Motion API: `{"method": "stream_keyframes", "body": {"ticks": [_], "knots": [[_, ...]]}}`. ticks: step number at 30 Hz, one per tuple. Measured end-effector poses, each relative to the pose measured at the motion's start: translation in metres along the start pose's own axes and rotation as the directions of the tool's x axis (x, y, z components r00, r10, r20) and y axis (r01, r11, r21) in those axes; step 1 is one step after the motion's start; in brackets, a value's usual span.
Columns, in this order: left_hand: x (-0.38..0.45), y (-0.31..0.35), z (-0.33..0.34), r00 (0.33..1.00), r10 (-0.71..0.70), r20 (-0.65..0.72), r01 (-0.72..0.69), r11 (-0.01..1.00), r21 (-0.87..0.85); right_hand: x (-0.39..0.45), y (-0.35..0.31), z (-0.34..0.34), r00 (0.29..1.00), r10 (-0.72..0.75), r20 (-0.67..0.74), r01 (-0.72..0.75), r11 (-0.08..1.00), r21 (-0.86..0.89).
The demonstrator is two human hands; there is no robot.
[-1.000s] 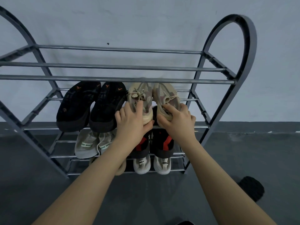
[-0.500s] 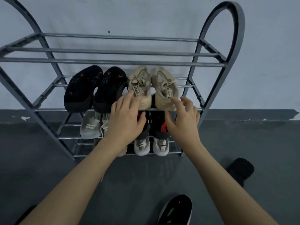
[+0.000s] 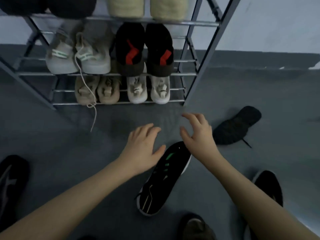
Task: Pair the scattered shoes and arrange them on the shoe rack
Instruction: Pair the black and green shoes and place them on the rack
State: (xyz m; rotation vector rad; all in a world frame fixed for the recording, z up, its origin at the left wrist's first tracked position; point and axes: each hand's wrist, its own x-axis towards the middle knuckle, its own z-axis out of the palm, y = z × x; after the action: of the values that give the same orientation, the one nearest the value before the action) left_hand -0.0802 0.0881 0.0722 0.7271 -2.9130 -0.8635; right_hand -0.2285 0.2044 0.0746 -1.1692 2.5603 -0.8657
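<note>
Both hands have come off the beige pair on the upper tier and dropped toward the floor; view tilted down with them. Shoe rack [image 3: 204,49] mostly filled: grey-green sneakers [image 3: 78,56] and black-red pair [image 3: 144,49] on the middle tier, tan pair [image 3: 97,90] and white pair [image 3: 148,90] below, each matched. Left on the floor, left to right: dark shoe [image 3: 12,181] at frame edge, black sneaker with green marks [image 3: 164,179] centre, black slipper [image 3: 237,127], another dark shoe [image 3: 268,187] at right (mates not clear). Left hand [image 3: 142,149] spread flat, holding nothing, over the sneaker's toe; right hand [image 3: 199,134] half curled, also empty, above the same toe. Judged roughly two-thirds done. Floor before the rack is bare; a trailing lace [image 3: 94,115] hangs low there.
</note>
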Motion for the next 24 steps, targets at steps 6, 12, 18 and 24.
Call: {"method": "stream_keyframes", "body": {"ticks": [6, 12, 18, 24], "knots": [[-0.022, -0.01, 0.083, 0.976, -0.089, 0.196, 0.092, 0.996, -0.007, -0.064, 0.062, 0.058, 0.947, 0.191, 0.26, -0.121, 0.958, -0.261], [-0.038, -0.012, 0.141, 0.939, -0.173, 0.298, 0.121, 0.975, 0.185, -0.089, 0.087, 0.084, 0.925, 0.302, 0.229, -0.225, 0.924, -0.308], [-0.04, -0.009, 0.151, 0.958, -0.175, 0.226, 0.131, 0.972, 0.194, -0.084, 0.085, 0.094, 0.944, 0.272, 0.186, -0.267, 0.962, -0.054], [-0.033, -0.01, 0.134, 0.981, -0.162, 0.106, 0.154, 0.984, 0.088, -0.08, 0.083, 0.085, 0.974, 0.18, 0.135, -0.196, 0.973, 0.121]]}}
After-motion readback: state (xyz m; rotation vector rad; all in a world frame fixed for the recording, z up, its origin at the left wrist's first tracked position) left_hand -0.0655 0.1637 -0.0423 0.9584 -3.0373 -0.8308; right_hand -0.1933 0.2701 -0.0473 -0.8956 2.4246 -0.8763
